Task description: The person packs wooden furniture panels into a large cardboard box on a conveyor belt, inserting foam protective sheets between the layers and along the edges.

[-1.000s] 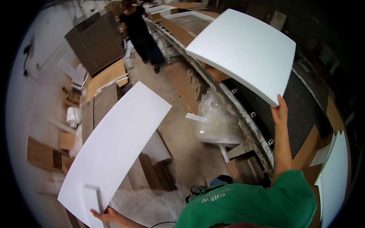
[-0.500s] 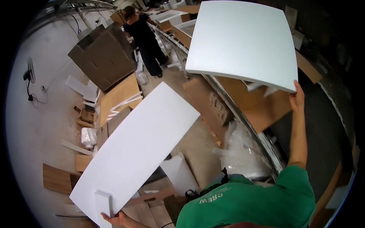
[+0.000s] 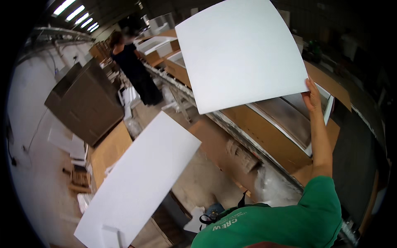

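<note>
My right hand (image 3: pixel 312 97) grips the near right corner of a large, squarish white foam sheet (image 3: pixel 244 53), raised over the work line. Under it, partly covered, lies an open cardboard box (image 3: pixel 264 140) holding a white-framed piece with a brownish panel. A long white foam sheet (image 3: pixel 142 177) slants up from the lower left, with a small white block (image 3: pixel 110 236) on its lower end. Only a sliver of my left hand (image 3: pixel 131 246) shows at the bottom edge, by that sheet's lower end; its fingers are mostly hidden, but the sheet stays held up.
Another person (image 3: pixel 134 70) in dark clothes stands by the line farther back. A tall brown carton (image 3: pixel 84 103) is at the left, beside a wooden board (image 3: pixel 109 151). Clear plastic wrap (image 3: pixel 275 186) lies under the line's edge. More open boxes (image 3: pixel 157 47) sit along the line.
The square sheet has shifted left and tilted, uncovering more of the open box with the framed piece. The long sheet has moved lower, and my left hand has nearly left the view.
</note>
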Available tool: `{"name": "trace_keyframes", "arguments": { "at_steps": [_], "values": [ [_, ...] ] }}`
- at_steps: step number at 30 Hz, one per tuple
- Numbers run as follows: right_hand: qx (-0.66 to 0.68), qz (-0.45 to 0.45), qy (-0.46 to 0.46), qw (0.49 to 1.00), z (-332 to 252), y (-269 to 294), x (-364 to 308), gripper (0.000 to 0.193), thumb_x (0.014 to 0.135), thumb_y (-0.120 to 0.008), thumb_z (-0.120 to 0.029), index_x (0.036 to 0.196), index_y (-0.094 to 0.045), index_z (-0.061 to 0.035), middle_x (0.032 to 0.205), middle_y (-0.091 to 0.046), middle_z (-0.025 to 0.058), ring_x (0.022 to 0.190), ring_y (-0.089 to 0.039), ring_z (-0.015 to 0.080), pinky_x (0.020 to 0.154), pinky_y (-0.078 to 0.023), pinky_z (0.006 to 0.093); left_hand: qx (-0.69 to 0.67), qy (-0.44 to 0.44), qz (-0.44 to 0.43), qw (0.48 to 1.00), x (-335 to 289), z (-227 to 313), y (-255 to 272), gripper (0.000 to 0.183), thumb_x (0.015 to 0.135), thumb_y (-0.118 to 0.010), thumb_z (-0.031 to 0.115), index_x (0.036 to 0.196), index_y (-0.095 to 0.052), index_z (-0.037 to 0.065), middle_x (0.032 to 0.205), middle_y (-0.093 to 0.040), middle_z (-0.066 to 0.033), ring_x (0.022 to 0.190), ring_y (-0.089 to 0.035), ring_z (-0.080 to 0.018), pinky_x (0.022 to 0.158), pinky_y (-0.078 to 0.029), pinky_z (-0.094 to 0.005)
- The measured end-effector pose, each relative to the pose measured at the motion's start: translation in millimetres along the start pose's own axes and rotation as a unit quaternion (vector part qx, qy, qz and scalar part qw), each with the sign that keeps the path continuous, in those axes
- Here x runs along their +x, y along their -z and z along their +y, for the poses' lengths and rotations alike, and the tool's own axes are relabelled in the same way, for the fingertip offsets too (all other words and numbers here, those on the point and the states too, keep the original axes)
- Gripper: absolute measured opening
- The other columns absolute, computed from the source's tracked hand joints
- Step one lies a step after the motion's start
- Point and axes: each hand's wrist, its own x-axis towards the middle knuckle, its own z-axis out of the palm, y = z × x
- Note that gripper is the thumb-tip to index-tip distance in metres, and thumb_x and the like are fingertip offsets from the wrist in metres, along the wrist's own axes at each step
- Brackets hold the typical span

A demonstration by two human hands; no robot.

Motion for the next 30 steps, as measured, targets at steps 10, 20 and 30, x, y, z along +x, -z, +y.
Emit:
{"name": "trace_keyframes", "arguments": {
  "at_steps": [10, 20, 30],
  "values": [
    [-0.147, 0.073, 0.054, 0.985, -25.3, -73.8, 6.2, 0.046, 0.078, -0.048, -0.020, 0.117, -0.035, -0.0005, 0.118, -0.038, 0.0070, 0.109, -0.033, 0.0167, 0.092, -0.023, 0.0290, 0.049, 0.038, -0.038, 0.997, 169.9, -184.3, -115.5, 0.051, 0.063, -0.059, 0.024, 0.104, -0.044, -0.002, 0.107, -0.044, -0.0168, 0.100, -0.041, -0.0311, 0.084, -0.033, -0.0452],
    [-0.041, 0.099, 0.049, 0.993, 77.3, -79.2, 157.2, 0.034, 0.079, -0.049, -0.021, 0.104, -0.045, 0.0012, 0.102, -0.049, 0.0070, 0.094, -0.044, 0.0143, 0.084, -0.034, 0.0273, -0.007, -0.006, -0.080, 0.997, 191.4, -292.2, -215.2, 0.053, 0.063, -0.057, 0.023, 0.106, -0.041, -0.003, 0.109, -0.041, -0.0193, 0.104, -0.036, -0.0335, 0.085, -0.030, -0.0487],
    [-0.051, 0.209, -0.059, 0.975, 235.8, -84.5, 355.3, 0.049, 0.076, -0.046, -0.044, 0.101, -0.048, -0.0022, 0.101, -0.051, 0.0085, 0.096, -0.045, 0.0180, 0.083, -0.036, 0.0310, -0.010, -0.029, 0.030, 0.999, 196.1, -358.0, -293.9, 0.053, 0.066, -0.056, 0.024, 0.109, -0.038, -0.001, 0.113, -0.037, -0.0198, 0.107, -0.031, -0.0348, 0.087, -0.026, -0.0503]
  ]
}}
